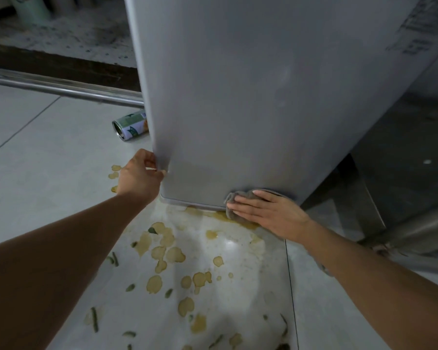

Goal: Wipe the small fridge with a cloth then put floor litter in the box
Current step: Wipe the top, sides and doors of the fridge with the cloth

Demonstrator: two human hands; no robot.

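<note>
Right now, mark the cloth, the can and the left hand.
cloth [230, 212]: head view, bunched grey edge left of the fingertips.
can [131, 125]: head view, labelled side, lying on the floor.
left hand [138, 176]: head view, back of the hand.

One fridge [250, 97], one cloth [232, 203], one can [132, 125] lying on the floor [36, 147], one metal pipe [61, 88], two hands: left [139, 175], right [266, 213]; many yellowish spills [162, 256] and green scraps [94, 322], too scattered to count
</note>
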